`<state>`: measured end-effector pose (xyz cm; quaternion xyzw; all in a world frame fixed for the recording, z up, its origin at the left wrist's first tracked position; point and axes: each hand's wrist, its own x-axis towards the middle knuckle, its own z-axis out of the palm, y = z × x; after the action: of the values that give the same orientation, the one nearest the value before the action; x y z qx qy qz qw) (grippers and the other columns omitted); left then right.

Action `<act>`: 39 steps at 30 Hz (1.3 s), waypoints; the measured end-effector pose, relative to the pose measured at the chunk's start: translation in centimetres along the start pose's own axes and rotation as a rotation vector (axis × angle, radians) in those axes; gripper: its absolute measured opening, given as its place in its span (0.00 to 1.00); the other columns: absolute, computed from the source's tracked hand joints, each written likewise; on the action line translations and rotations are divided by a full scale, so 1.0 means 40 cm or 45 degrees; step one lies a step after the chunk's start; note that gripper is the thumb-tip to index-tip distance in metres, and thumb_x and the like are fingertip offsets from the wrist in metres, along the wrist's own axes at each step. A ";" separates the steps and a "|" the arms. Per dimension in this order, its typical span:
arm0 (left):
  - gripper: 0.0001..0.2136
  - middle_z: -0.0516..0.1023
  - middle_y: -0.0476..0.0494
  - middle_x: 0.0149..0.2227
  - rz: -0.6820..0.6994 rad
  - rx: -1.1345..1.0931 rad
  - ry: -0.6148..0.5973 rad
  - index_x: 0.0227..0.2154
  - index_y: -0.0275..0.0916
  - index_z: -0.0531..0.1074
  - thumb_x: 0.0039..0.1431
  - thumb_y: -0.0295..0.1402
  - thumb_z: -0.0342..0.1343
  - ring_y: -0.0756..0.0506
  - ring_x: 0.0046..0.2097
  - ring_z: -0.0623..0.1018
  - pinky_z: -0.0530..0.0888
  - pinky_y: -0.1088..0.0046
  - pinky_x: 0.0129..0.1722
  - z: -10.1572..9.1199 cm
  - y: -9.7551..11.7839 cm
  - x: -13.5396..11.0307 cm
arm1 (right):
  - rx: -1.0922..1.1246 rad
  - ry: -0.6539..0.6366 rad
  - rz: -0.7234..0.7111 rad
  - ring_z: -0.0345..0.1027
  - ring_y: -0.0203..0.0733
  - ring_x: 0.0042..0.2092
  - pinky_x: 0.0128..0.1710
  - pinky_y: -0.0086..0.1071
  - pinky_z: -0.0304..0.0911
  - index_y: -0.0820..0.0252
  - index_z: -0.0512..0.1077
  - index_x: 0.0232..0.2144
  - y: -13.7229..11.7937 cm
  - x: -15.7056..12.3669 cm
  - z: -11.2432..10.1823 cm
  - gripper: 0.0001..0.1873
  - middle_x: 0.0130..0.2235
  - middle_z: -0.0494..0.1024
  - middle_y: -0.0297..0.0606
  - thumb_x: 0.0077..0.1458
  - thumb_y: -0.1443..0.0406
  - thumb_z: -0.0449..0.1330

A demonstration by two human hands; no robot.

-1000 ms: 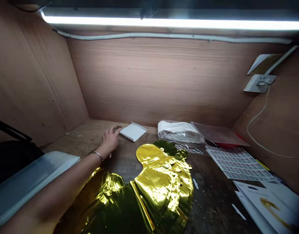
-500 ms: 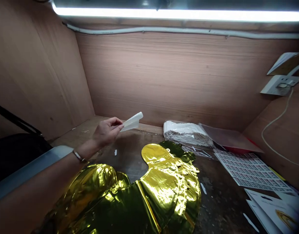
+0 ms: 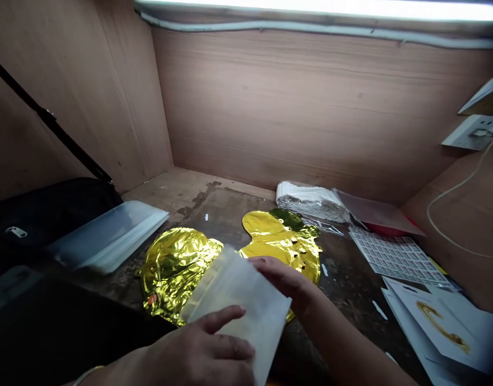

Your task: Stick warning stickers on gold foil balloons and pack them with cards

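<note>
A small translucent white plastic bag (image 3: pixel 240 297) is held near the front of the desk, above a pile of gold foil balloons (image 3: pixel 177 260). My left hand (image 3: pixel 198 351) grips the bag's lower edge, index finger stretched across its face. My right hand (image 3: pixel 284 279) holds the bag's upper right edge with fingers curled over it. Part of the foil is hidden behind the bag and my hands.
A stack of clear plastic bags (image 3: pixel 109 238) lies at left beside a black bag (image 3: pixel 37 214). At the back right are a bundle of white packets (image 3: pixel 310 195), a sticker sheet (image 3: pixel 395 257) and white cards with a gold print (image 3: pixel 439 321). A wall socket (image 3: pixel 473 131) with a cable is on the right wall.
My left hand picked the white bag up from the back of the desk and brought it close in front of me. My right hand came in and took hold of it. The view dropped lower.
</note>
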<state>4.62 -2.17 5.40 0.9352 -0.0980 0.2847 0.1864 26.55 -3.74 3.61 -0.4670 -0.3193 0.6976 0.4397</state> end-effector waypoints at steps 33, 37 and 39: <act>0.13 0.78 0.49 0.32 -1.742 -0.883 0.767 0.36 0.38 0.73 0.52 0.41 0.64 0.49 0.33 0.77 0.73 0.78 0.31 -0.048 0.049 -0.154 | -0.243 0.195 -0.262 0.73 0.43 0.40 0.42 0.34 0.68 0.58 0.77 0.41 0.153 -0.093 0.096 0.12 0.39 0.80 0.41 0.56 0.59 0.61; 0.10 0.79 0.49 0.31 -1.680 -0.686 0.736 0.34 0.40 0.74 0.54 0.40 0.62 0.47 0.35 0.78 0.73 0.78 0.31 -0.024 0.063 -0.157 | -0.340 0.242 -0.327 0.71 0.47 0.47 0.45 0.36 0.66 0.57 0.75 0.44 0.116 -0.105 0.083 0.16 0.47 0.77 0.44 0.59 0.56 0.57; 0.10 0.79 0.48 0.31 -1.661 -0.651 0.687 0.34 0.40 0.74 0.55 0.41 0.61 0.46 0.34 0.78 0.74 0.77 0.30 -0.014 0.065 -0.166 | -0.570 0.248 -0.350 0.72 0.46 0.45 0.43 0.34 0.66 0.57 0.75 0.42 0.101 -0.109 0.092 0.14 0.44 0.78 0.43 0.57 0.57 0.61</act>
<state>-1.85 -3.79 2.80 0.6286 0.4624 0.3042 0.5464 22.63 -9.51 3.08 -0.5695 -0.4823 0.4953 0.4447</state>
